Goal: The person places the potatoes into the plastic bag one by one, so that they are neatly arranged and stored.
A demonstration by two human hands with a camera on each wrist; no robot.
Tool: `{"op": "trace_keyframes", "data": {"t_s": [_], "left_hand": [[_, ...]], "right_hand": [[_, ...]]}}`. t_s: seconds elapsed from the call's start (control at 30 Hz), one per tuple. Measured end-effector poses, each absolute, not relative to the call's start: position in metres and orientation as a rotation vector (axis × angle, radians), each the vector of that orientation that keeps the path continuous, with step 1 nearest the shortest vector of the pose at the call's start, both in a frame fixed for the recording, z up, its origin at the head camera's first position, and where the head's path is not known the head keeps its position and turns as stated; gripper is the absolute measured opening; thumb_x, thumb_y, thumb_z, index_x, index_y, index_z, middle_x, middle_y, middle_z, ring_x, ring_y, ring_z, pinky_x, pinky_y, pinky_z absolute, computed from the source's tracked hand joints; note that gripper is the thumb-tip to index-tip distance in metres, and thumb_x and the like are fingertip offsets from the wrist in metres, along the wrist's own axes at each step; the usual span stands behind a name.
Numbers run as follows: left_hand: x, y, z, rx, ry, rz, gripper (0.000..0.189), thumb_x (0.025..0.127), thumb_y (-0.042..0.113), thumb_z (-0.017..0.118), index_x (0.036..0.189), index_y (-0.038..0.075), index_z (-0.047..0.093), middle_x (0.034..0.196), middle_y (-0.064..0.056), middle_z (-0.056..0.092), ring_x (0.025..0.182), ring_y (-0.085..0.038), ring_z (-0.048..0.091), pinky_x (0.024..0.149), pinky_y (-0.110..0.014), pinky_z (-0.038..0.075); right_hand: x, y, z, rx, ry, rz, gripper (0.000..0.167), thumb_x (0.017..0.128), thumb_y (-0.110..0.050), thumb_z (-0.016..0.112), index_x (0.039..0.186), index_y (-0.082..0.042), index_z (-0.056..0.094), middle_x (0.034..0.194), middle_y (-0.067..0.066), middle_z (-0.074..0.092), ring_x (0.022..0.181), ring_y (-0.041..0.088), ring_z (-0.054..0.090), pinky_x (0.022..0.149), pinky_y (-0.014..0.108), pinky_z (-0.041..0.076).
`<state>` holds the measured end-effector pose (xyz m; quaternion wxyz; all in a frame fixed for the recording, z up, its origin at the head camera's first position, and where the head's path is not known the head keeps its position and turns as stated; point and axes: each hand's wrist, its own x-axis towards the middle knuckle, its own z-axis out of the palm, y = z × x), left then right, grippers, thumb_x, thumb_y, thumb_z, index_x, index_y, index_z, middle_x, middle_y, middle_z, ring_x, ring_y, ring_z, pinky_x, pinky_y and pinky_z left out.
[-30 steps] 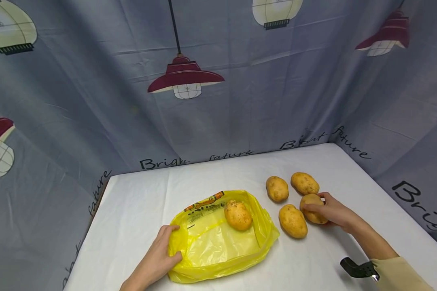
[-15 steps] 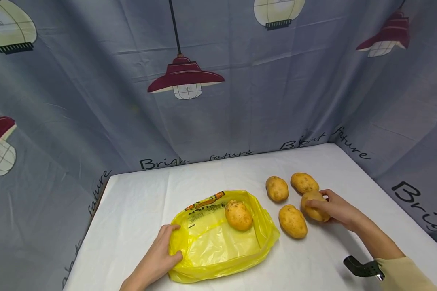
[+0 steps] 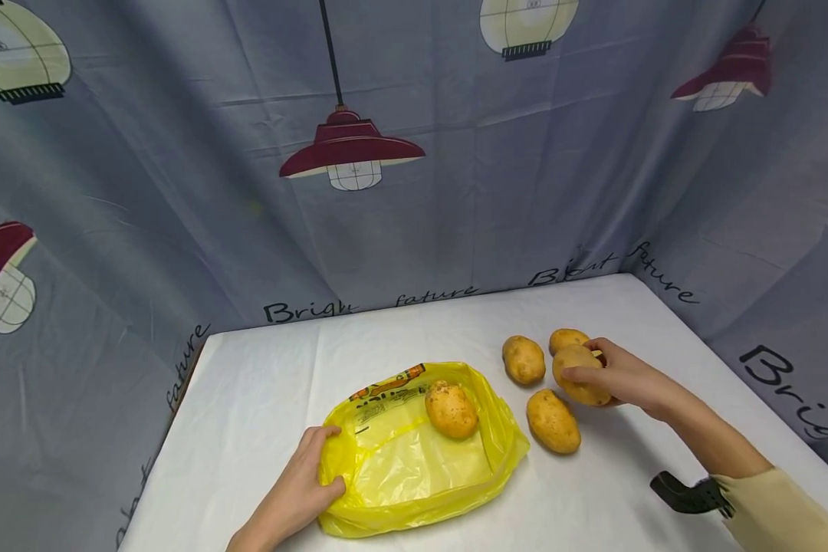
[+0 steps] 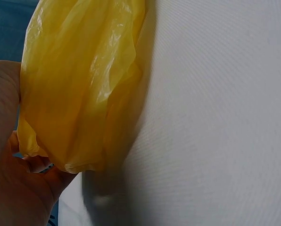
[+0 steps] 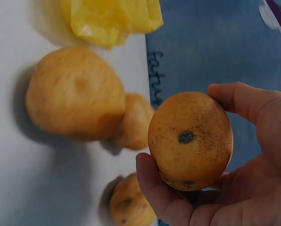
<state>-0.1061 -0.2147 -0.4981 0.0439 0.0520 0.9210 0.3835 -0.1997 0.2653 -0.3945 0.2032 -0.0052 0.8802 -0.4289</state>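
Two hands work on the white counter (image 3: 262, 383): the left hand (image 3: 293, 494) grips the yellow bag (image 3: 414, 460) at its 9 o'clock edge, one potato (image 3: 451, 410) inside; the right hand (image 3: 624, 377) holds a lifted potato (image 3: 579, 374), three loose potatoes (image 3: 553, 420) nearby at its 9 o'clock.

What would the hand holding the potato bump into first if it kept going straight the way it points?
The right hand grips a potato and points left, toward the bag. Probably the far loose potato comes first, with the yellow bag beyond. The held potato looks lifted, so it might pass over; depth is hard to judge.
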Motion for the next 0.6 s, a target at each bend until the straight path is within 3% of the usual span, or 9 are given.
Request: {"op": "trace_keyframes", "data": {"t_s": [0.43,0.6], "left_hand": [[-0.106,-0.214,-0.498,0.155,2.808,1.163,0.069,0.075,0.011,0.070,0.140,0.011,0.048,0.135,-0.001,0.045,0.125,-0.022,0.047,0.105,-0.051,0.037],[-0.106,-0.214,-0.498,0.153,2.809,1.162,0.069,0.075,0.011,0.070,0.140,0.011,0.048,0.136,-0.001,0.045,0.125,-0.022,0.047,0.106,-0.051,0.037]], "right_hand": [[-0.214,0.204,-0.369,-0.255,2.574,-0.962,0.082,0.089,-0.044,0.072,0.141,0.007,0.036,0.122,0.024,0.057,0.100,0.030,0.059,0.072,0.038,0.054],[-0.214,0.174,-0.364,-0.328,2.574,-0.904,0.079,0.087,-0.043,0.074,0.141,0.003,0.039,0.123,0.020,0.060,0.102,0.028,0.059,0.080,0.041,0.052]]}}
